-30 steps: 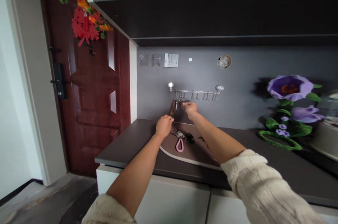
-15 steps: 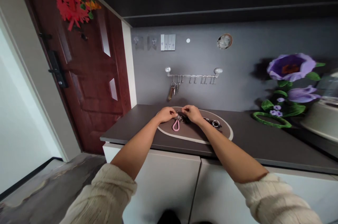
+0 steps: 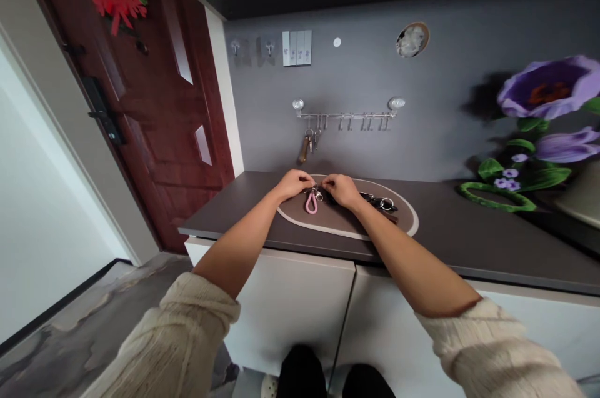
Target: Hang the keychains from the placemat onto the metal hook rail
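Observation:
My left hand (image 3: pixel 294 184) pinches the metal top of a keychain with a pink loop strap (image 3: pixel 310 204), which hangs down over the oval brown mat (image 3: pixel 337 227). A small shiny ring or charm shows beside the loop. Close by on the right, my right hand (image 3: pixel 342 190) has its thumb and fingers pressed together; what they hold, if anything, is too small to make out. Partly hidden behind my right wrist, dark keychains with metal rings (image 3: pixel 387 204) lie on the mat.
On the grey wall a rail with hooks (image 3: pixel 349 115) carries a key bunch with a brown fob (image 3: pixel 304 149) at its left end. Light switches (image 3: pixel 297 48) sit above. Purple felt flowers (image 3: pixel 548 92) stand right on the dark counter (image 3: pixel 450 229); a red-brown door (image 3: pixel 164 135) is left.
The view has tilted downward, showing more of the floor and my legs. My left hand has lifted the pink-loop keychain slightly; both hands stay close together over the mat.

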`<state>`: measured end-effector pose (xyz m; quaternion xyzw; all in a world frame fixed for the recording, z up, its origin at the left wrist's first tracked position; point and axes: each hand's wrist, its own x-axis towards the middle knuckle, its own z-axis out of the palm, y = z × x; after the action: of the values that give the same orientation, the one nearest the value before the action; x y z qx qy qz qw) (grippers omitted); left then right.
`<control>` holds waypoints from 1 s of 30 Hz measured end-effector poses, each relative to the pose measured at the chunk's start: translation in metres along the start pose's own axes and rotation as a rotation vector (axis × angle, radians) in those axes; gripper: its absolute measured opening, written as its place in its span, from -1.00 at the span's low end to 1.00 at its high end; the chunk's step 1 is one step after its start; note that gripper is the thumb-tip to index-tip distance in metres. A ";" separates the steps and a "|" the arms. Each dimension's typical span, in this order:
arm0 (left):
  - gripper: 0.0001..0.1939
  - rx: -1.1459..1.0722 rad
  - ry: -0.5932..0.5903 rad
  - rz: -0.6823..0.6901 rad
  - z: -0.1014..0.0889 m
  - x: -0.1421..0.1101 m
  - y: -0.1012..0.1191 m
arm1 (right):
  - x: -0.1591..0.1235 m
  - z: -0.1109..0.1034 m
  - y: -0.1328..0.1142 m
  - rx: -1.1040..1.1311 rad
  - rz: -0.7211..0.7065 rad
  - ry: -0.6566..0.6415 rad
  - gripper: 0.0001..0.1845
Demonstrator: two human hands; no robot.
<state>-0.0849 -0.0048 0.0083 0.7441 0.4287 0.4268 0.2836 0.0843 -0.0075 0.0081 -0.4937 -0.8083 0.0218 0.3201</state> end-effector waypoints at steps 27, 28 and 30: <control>-0.93 -0.964 0.102 -0.318 -0.004 0.006 0.007 | 0.000 0.009 -0.020 0.195 -0.209 0.302 -0.82; -0.92 -0.977 0.098 -0.326 -0.003 0.005 0.009 | 0.000 0.009 -0.021 0.186 -0.210 0.300 -0.82; -0.92 -0.987 0.087 -0.335 -0.001 0.004 0.012 | 0.000 0.008 -0.021 0.174 -0.214 0.298 -0.83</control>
<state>-0.0804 -0.0064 0.0198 0.4246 0.3009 0.5573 0.6469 0.0632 -0.0164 0.0091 -0.3734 -0.7948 -0.0161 0.4781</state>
